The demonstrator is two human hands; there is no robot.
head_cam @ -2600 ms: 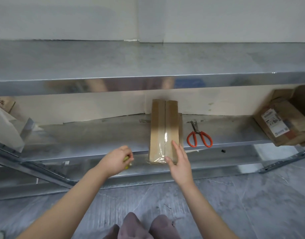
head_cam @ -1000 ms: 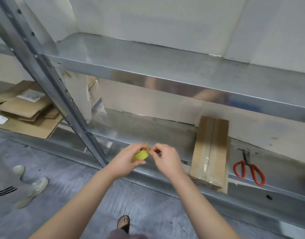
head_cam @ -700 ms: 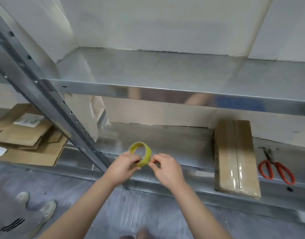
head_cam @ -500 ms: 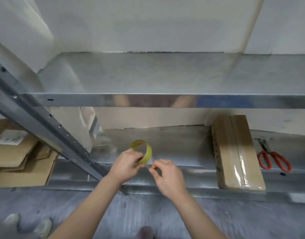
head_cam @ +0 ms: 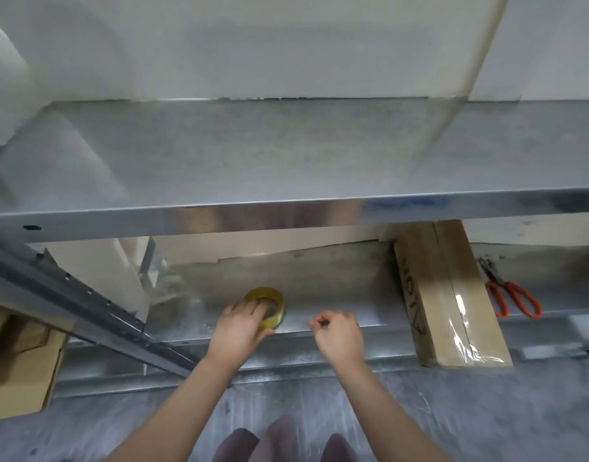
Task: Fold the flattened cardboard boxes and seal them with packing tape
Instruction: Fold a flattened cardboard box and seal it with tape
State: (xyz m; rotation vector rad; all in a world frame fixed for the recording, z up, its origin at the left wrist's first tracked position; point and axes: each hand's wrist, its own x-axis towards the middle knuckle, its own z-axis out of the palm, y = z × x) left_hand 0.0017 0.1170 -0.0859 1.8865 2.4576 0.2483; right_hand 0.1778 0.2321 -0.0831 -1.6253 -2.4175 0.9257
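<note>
While the left hand is grasping the tape roll, with fingers curling over its top and the thumb against its near side, the roll is sitting on or just above the lower shelf, close to the front lip. This placement is judged to be steadying the roll so that a strip can be drawn off sideways. The right hand is hovering to the right of the roll, apart from it, with thumb and forefinger pinching together and the other fingers curling under. That posture is suggesting a free tape end being pulled, but clear film is not resolving against the metal, so whether anything is lying between the fingertips cannot be told. The cardboard box is lying lengthwise on the same shelf, well right of both hands, with its near end overhanging the lip and a glossy tape strip running along its centre seam. This face is judged to be sealed already. Scissors are lying just right of the box, near enough for cutting. The upper shelf is hiding the box's far end and the rear of the lower shelf. Flattened cardboard is showing at the left edge, cut off by the frame and partly behind an upright post. Blur is softening the floor.
</note>
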